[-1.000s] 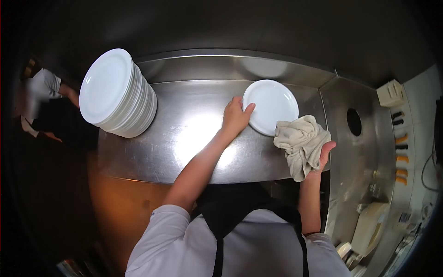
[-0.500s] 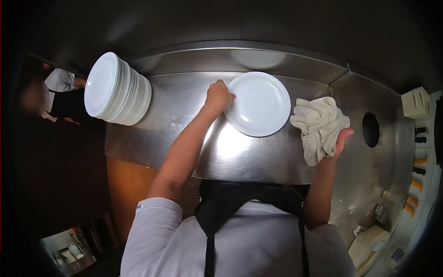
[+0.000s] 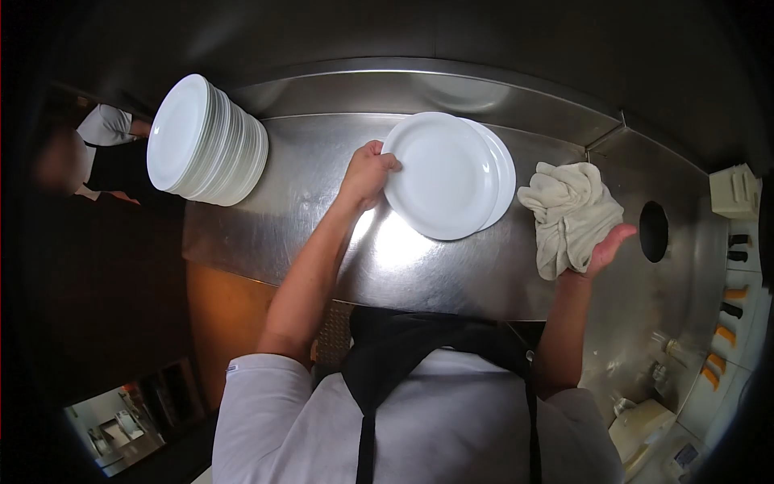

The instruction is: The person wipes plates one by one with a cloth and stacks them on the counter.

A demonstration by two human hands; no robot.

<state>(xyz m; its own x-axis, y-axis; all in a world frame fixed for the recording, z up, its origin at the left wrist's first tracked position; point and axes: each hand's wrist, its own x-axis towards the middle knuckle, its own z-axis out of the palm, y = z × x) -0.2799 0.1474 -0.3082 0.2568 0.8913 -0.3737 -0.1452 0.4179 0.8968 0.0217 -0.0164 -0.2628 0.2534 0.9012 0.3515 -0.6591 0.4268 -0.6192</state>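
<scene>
My left hand (image 3: 368, 173) pinches the left rim of a white plate (image 3: 439, 176), thumb on top. Behind it, a second white plate (image 3: 506, 173) shows as a crescent along the right side; whether more lie under it I cannot tell. A bunched off-white cloth (image 3: 568, 214) lies over my right hand (image 3: 606, 252), which holds it just right of the plates. The thumb there sticks out to the side, while the cloth hides the other fingers. Cloth and plates are apart.
A tall stack of white plates (image 3: 230, 153) stands at the left end of the steel counter (image 3: 306, 234). A round dark hole (image 3: 654, 231) opens in the counter at right. Knives with orange and black handles (image 3: 726, 334) line the right wall. Another person (image 3: 105, 149) is at far left.
My left hand has drawn the top plate left and up off the one beneath, whose right edge now shows. The cloth hand has shifted slightly right in view.
</scene>
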